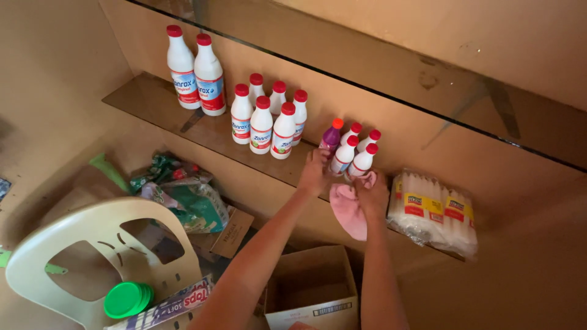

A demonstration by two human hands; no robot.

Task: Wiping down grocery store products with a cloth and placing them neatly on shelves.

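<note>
From the head camera, the left hand [314, 173] closes around a small white bottle [342, 157] with a red cap, standing on the brown shelf [153, 101]. The right hand [372, 194] clutches a soft pink cloth [347, 211] just beside it. The bottle looks light, rigid and smooth; gripping its body seems safest.

On the brown shelf [183, 116], white bottles [263, 125] carry red caps, one purple bottle [331, 138] an orange cap; beside it a pink cloth [348, 211]; below the shelf, green lids [127, 299].
</note>
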